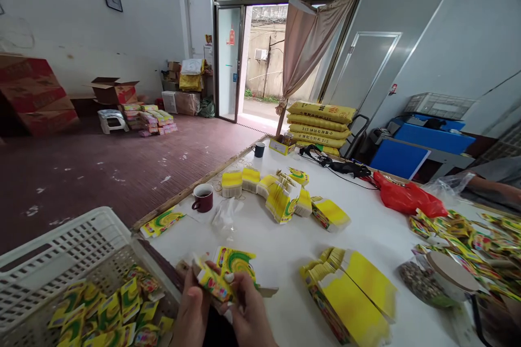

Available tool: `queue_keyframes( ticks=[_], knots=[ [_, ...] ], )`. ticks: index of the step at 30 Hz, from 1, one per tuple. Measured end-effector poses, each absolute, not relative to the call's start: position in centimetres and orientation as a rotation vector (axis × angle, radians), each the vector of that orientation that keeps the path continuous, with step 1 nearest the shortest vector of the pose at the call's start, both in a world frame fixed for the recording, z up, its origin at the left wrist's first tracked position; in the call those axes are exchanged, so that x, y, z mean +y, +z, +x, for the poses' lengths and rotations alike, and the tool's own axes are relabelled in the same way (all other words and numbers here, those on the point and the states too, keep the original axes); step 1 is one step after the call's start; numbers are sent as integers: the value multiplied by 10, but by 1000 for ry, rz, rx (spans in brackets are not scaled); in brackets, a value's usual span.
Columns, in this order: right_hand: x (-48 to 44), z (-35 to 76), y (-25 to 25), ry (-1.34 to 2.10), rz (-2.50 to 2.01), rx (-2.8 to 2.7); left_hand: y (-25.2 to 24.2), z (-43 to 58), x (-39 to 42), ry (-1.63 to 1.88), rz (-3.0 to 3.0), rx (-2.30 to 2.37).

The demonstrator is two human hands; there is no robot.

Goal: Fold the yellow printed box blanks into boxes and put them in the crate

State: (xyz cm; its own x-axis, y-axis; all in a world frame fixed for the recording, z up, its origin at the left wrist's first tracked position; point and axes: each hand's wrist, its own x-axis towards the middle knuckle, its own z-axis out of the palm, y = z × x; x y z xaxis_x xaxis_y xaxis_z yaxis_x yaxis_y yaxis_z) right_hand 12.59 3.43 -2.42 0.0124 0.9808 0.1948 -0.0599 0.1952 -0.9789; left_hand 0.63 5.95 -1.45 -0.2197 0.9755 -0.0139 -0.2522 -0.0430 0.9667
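Observation:
Both my hands work at the near edge of the white table [366, 227]. My left hand [192, 312] and my right hand [249, 315] are closed together on a small yellow, green and red printed carton [228, 271], fingers pinching its folded flaps. A thick stack of flat yellow cartons [352, 295] lies just right of my hands. To my left a white plastic crate [69, 249] holds several folded cartons [108, 309].
More yellow carton stacks [280, 195] stand mid-table near a dark red cup [203, 197]. A red plastic bag [407, 198] and loose packets [468, 241] lie right, where another person's arm [494, 190] rests. A round-lidded jar [443, 276] stands near right. Yellow sacks [319, 124] sit beyond.

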Motion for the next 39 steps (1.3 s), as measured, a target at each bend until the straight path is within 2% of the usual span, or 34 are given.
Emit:
queue_keyframes(
  ticks=[4, 7, 10, 13, 16, 18, 20, 23, 27, 32, 35, 39],
  knots=[
    [40, 144, -17, 1097, -1014, -1232, 1, 0, 63, 1425, 627, 1131],
    [42, 158, -12, 1013, -1026, -1280, 12, -18, 68, 1408, 755, 1146],
    [39, 173, 7, 751, -1085, -1629, 13, -49, 68, 1421, 1044, 1040],
    [34, 178, 31, 578, -1038, -2094, 8, -68, 58, 1001, 1376, 1050],
    [32, 172, 36, 437, -945, -2268, 4, -58, 44, 532, 1586, 1178],
    [30, 165, 24, 351, -968, -2189, 2, -43, 39, 495, 1616, 1300],
    [25, 156, 4, 321, -1029, -1981, 1, -29, 36, 615, 1555, 1400],
    [10, 135, -28, 430, -1079, -1595, -4, -16, 35, 859, 1379, 1465],
    [-12, 108, -50, 756, -1040, -1267, -13, -11, 34, 1074, 1235, 1570],
    [6, 124, -27, 1062, -889, -1052, -11, -12, 34, 956, 1517, 1607],
    [25, 152, -3, 1192, -1021, -1083, -3, -12, 30, 865, 1766, 1485],
    [29, 159, 13, 1400, -1126, -958, 10, -3, 17, 976, 1936, 1385]
  ],
)
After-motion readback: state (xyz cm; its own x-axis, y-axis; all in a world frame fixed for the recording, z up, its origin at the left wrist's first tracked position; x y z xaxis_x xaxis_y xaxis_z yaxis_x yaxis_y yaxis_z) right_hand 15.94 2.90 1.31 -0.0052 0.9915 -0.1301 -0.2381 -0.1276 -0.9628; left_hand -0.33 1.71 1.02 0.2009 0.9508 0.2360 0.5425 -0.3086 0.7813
